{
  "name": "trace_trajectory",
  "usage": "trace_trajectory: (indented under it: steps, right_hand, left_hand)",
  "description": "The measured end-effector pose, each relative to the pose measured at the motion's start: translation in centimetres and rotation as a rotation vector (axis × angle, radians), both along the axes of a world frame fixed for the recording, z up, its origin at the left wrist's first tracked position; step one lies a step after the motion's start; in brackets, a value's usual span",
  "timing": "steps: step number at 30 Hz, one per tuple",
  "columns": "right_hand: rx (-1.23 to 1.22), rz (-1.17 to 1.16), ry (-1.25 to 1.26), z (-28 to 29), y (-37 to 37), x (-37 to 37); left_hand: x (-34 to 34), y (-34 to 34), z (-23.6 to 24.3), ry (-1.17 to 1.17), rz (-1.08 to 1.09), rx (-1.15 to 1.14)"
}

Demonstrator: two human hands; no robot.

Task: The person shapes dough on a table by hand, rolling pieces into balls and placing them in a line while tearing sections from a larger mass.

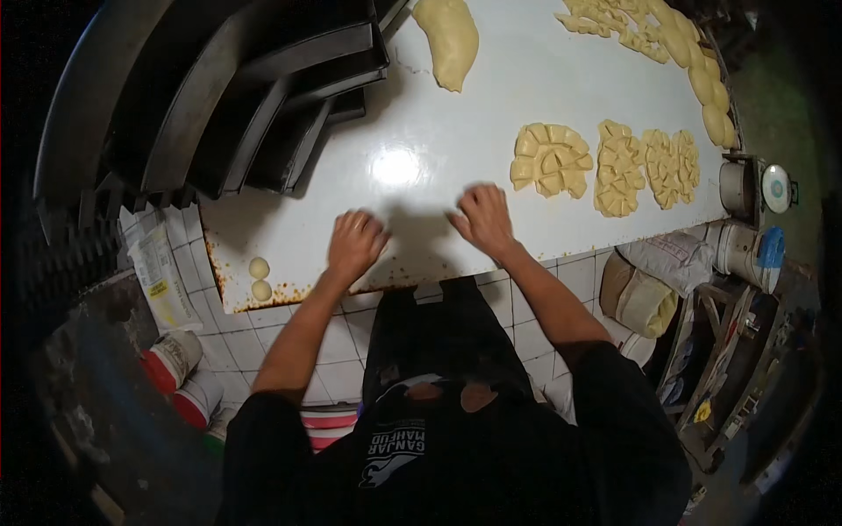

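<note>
Head view — left hand (355,245) and right hand (485,221) curl knuckles-up over a white table (500,88) — either grip unclear.

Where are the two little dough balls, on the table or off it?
On it: both dough balls rest on the white table, inside its rust-spotted left corner.

At the left end of the table (517,74) there are pans (303,70); before them, at the near corner, lie two dough balls (259,268), one before the other. A dough lump (449,46) lies at the back, right of the pans. On the right side is a row of cut dough pieces (618,167) — behind it lie dough strips (645,37), just left of the dough rolls (702,85) along the right edge.
</note>
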State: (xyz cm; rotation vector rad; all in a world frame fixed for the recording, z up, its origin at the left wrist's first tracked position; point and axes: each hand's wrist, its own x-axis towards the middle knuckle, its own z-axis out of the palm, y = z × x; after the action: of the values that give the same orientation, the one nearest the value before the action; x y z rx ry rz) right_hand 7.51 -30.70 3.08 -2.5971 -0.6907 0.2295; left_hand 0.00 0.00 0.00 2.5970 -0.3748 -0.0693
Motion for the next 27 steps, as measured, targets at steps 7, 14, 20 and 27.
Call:
trace_trajectory:
  steps: [7,14,20,27]
  right_hand:
    - [0.259,-0.078,-0.172,-1.7,0.4,-1.9]
    - [0.451,-0.195,-0.371,0.7,5.4,20.8]
    - [0.297,-0.093,0.053,-4.8,2.8,2.4]
    - [0.137,0.196,0.341,1.3,1.5,-6.0]
  left_hand:
    - [-3.1,-0.9,0.0,-0.231,-0.181,-0.236]
    - [-3.3,-6.9,2.4,-0.13,0.347,-0.113]
    - [11.3,-5.1,8.3,-0.07,0.33,-0.356]
    - [24.2,-11.3,5.1,-0.101,0.174,-0.158]
